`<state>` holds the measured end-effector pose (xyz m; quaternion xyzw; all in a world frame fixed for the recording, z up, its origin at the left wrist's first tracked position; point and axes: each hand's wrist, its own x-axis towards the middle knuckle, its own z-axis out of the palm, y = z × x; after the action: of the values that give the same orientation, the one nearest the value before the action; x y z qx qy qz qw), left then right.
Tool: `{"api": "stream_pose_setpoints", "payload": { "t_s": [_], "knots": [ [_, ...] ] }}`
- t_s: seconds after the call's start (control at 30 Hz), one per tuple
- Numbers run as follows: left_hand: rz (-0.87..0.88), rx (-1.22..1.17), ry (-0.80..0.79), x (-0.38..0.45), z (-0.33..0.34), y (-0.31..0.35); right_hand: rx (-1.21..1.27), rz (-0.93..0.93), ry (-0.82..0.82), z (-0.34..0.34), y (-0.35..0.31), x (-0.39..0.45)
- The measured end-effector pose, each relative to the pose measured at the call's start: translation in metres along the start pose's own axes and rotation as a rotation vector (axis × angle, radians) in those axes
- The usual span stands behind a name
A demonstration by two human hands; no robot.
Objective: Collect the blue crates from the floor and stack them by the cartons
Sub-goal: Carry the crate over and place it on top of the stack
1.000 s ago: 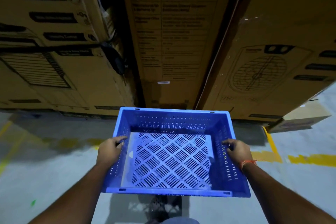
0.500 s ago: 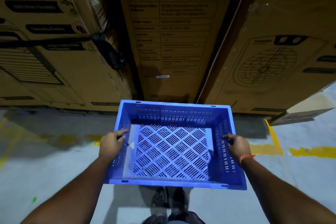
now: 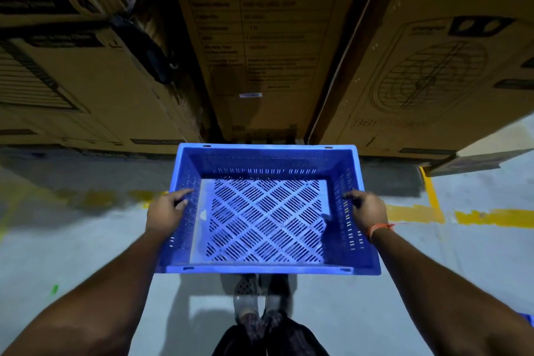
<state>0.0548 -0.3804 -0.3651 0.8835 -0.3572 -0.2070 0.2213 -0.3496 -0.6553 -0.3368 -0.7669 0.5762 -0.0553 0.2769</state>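
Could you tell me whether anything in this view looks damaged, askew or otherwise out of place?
Mostly in order: both hands hold the blue crate level and empty. Two oddities: a dark wrap hangs loose between the left cartons, and the yellow floor line is worn and patchy.

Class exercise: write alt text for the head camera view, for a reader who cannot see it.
A person carries an empty blue crate in front of them, left hand and right hand gripping its side rims. Tall brown cartons stand just ahead on a grey floor with worn yellow lines.
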Motion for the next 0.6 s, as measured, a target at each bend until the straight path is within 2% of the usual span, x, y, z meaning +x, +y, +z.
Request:
{"api": "stream_pose_setpoints", "payload": {
  "t_s": [0.4,0.6],
  "knots": [
    [-0.032,0.085,0.017,0.013,-0.010,-0.023,-0.051,0.010,0.015,0.029,-0.012,-0.001],
    [-0.046,0.068,0.053,0.014,-0.007,-0.024,-0.123,0.002,-0.007,0.022,-0.021,-0.008]
  ]
}}
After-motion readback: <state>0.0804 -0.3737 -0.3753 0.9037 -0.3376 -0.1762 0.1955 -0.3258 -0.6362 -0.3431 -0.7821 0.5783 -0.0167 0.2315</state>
